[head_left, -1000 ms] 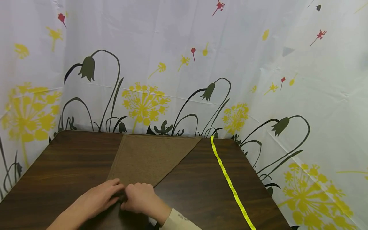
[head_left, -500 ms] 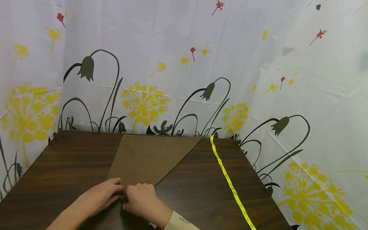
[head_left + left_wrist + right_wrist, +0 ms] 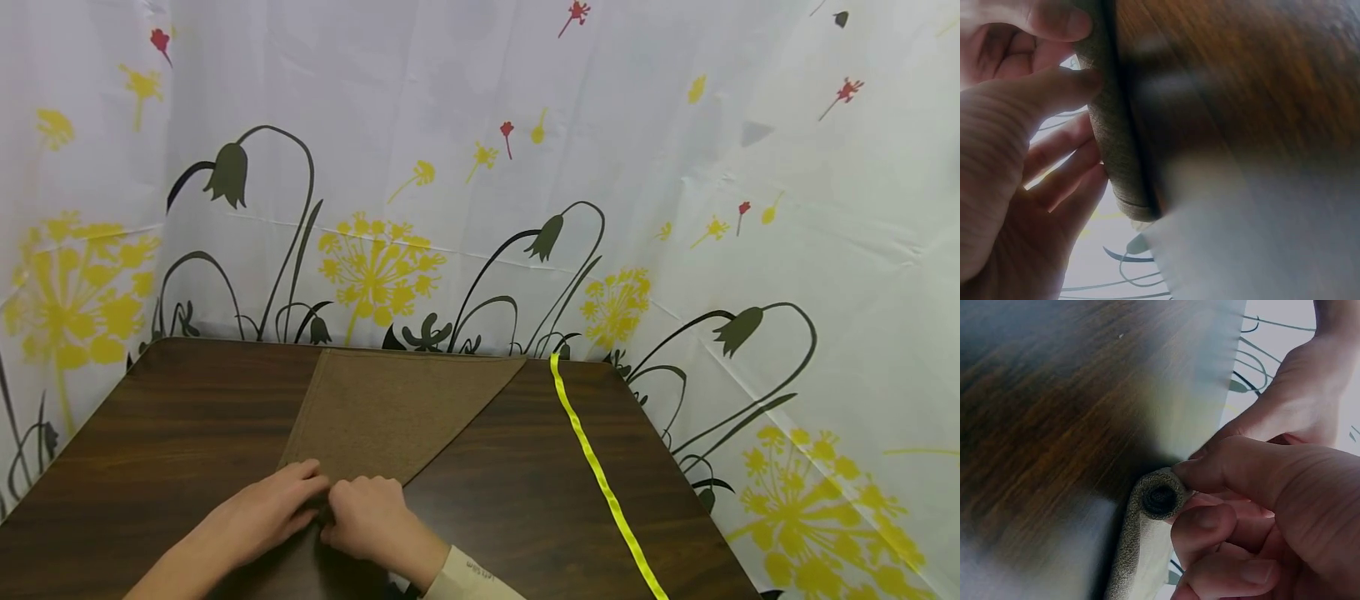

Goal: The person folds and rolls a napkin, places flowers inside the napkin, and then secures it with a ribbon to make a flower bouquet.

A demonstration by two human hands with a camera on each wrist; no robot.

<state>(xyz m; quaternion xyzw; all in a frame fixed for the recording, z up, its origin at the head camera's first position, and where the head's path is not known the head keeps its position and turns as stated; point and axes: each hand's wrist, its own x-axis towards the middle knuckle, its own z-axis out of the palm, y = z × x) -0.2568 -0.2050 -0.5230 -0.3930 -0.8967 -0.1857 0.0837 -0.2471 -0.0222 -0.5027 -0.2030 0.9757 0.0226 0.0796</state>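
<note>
A brown cloth [image 3: 390,408] lies flat on the table, its right edge slanting to a point at the far side. Its near end is rolled up under both hands. The left hand [image 3: 262,512] grips the roll [image 3: 1116,144]; in the left wrist view its thumb lies on one side and fingers reach to the other. Close beside it, the right hand [image 3: 378,521] pinches the roll's right end between thumb and curled fingers. The right wrist view shows that end as a coil [image 3: 1161,499] with a dark centre. In the head view the hands hide most of the roll.
A yellow strip [image 3: 600,475] runs along the right part of the dark wooden table [image 3: 187,417], from the far edge towards the front. Behind the table hangs a white curtain [image 3: 450,83] printed with flowers.
Both hands stay at the cloth's near end, with only slight shifts of the fingers. The flat part of the cloth and the yellow strip lie as before.
</note>
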